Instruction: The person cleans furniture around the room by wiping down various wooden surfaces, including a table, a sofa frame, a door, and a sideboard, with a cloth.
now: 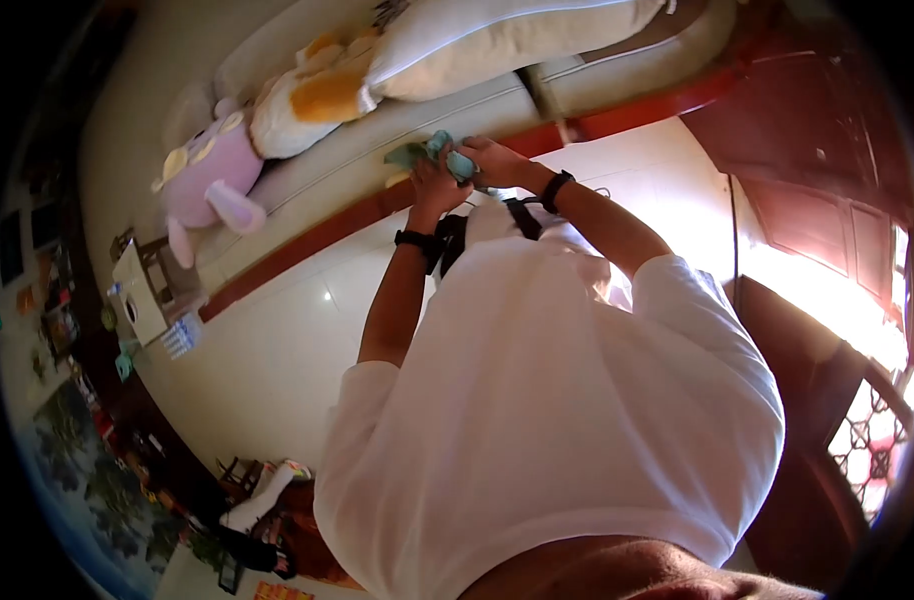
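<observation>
A crumpled teal cloth-like item (460, 165) is bunched between my two hands, over the front edge of the sofa seat (457, 115). My left hand (437, 187) has its fingers closed on the lower side of it. From the other side, my right hand (495, 162) grips it too, with bent fingers. A greener part (405, 155) of the bundle spreads to the left over the seat. Its exact kind is hard to make out, as my fingers cover much of it. Each wrist wears a dark band.
On the sofa lie a pink plush toy (212, 170), a white and orange plush toy (312, 105) and a large cream cushion (507, 45). Red-brown wood trim (307, 250) runs along the sofa's front. A small white table (137, 290) stands left; wooden doors (827, 220) are at right.
</observation>
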### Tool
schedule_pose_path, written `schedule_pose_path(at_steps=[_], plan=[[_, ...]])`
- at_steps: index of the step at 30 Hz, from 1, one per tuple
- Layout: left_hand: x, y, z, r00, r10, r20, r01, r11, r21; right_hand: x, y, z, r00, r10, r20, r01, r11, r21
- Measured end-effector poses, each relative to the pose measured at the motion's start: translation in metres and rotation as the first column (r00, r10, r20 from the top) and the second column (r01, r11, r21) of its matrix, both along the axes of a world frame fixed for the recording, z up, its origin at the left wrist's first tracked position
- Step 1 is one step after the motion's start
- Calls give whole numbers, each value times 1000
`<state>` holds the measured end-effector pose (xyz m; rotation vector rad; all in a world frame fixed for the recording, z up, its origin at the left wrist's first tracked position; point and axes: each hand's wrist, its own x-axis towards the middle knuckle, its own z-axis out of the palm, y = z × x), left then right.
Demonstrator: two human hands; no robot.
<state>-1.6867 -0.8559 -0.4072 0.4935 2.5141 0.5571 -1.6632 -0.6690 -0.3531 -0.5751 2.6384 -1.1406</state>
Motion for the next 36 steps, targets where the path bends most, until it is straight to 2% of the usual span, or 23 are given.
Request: schedule_pose_path(at_steps=[1, 3, 5, 6, 8, 9, 12, 14, 16, 18, 19, 21, 22, 23, 26, 28, 31, 33, 36], plan=[[0, 24, 0, 1000, -18, 13, 18, 1000, -13, 1, 19, -13, 997, 0, -76, 0, 1000, 9], [-7, 57, 4, 999, -40, 29, 41, 999, -14, 8, 48, -5, 996, -64, -67, 64, 998, -5], [-17, 78, 2, 979, -152, 137, 126, 975, 181, 15, 69, 1, 986, -160, -38, 159, 987, -18], [-17, 86, 0, 977, -159, 145, 130, 974, 188, 19, 74, 4, 986, -166, -30, 166, 986, -11], [-21, 95, -1, 983, -183, 24, 163, 924, 345, 28, 77, 9, 936, -303, -177, 329, 933, 147], [-24, 96, 0, 976, -216, -22, 215, 947, 239, 32, 72, 9, 919, -345, -192, 384, 896, 224], [-26, 84, 1, 969, -242, -48, 244, 911, 331, 39, 52, 14, 916, -386, -112, 401, 856, 327], [-23, 70, 0, 974, -219, -53, 223, 904, 365, 34, 42, 14, 920, -386, -74, 387, 855, 346], [-27, 53, -9, 981, -182, -67, 194, 897, 397, 25, 34, 9, 949, -301, -96, 316, 882, 350], [-27, 28, -8, 975, -163, -151, 214, 873, 438, 14, 24, -4, 971, -238, -28, 232, 904, 360], [-24, 17, 0, 983, -131, -131, 167, 932, 323, 9, 18, -13, 983, -180, -17, 175, 926, 335], [-28, -6, -7, 981, -115, -157, 164, 921, 354, -2, 0, -23, 996, -91, 4, 86, 951, 298], [-25, -17, -9, 976, -113, -185, 177, 907, 382, -5, -8, -28, 997, -76, 11, 69, 956, 287], [-23, -22, -3, 992, -93, -85, 118, 923, 365, -9, -16, -31, 996, -90, 26, 81, 967, 243], [-23, -27, -8, 986, -103, -135, 151, 894, 422, -16, -23, -28, 998, -66, 14, 62, 979, 196], [-21, -25, -7, 990, -54, -133, 101, 920, 379, -17, -18, -20, 996, -29, 85, 11, 979, 202], [-14, -16, -5, 989, -37, -144, 84, 939, 333, -22, -3, -17, 993, 62, 99, -81, 977, 197], [-12, -7, 2, 996, 22, -81, -6, 980, 199, -25, 8, -25, 991, 112, 77, -125, 973, 194], [-14, 9, 12, 999, 41, 2, -41, 986, 162, -28, 31, -36, 979, 202, 37, -206, 962, 182]])
